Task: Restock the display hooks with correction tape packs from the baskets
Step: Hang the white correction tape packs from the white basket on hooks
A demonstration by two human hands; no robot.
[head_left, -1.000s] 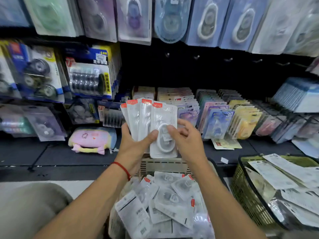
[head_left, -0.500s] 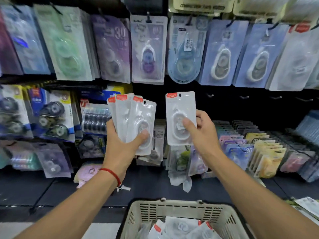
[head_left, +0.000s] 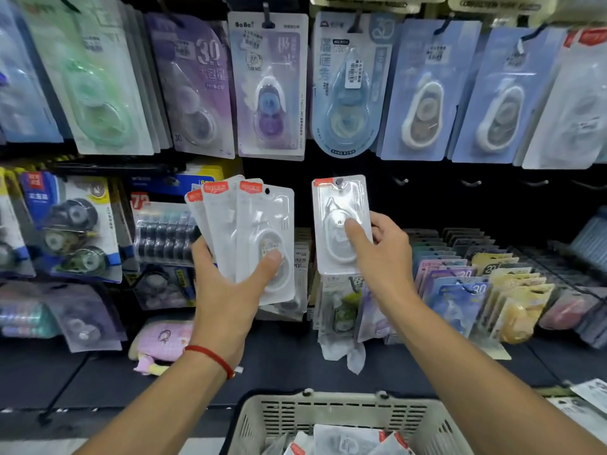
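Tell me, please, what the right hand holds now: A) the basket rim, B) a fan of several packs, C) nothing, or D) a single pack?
D: the right hand pinches a single pack raised at the dark hook row, while the left hand holds the fan of packs.

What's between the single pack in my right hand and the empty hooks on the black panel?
Nothing visible. The right hand holds the single pack up against the dark panel, its hang hole at the top. The bare hooks sit just to its right, with no hanging pack in between.
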